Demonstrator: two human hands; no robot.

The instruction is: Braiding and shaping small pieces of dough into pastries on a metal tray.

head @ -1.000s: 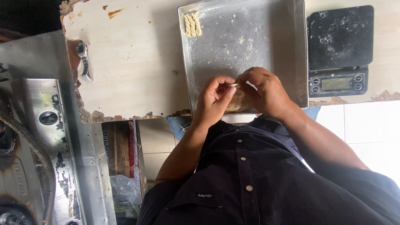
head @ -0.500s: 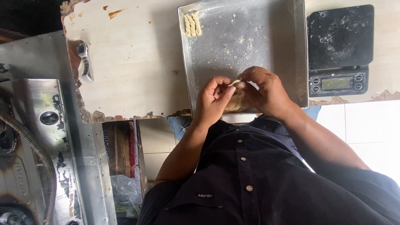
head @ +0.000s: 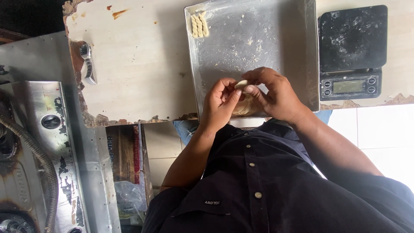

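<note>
Head view, looking down. Our left hand (head: 222, 101) and right hand (head: 276, 92) meet over the near edge of a floured metal baking tray (head: 258, 39), fingertips of both pinched on a small pale dough piece (head: 241, 83); more dough (head: 242, 108) sits under the palms. The dough looks soft, light and easily torn, a bit tacky despite the flour, so we judge a light pinch at its ends suits best. Three twisted dough sticks (head: 199, 26) lie in the tray's far corner. A black digital scale (head: 352, 49) stands beside the tray on the worn surface (head: 138, 64). Against half a second ago, the piece is bunched shorter between the fingertips; the hands keep their place.
</note>
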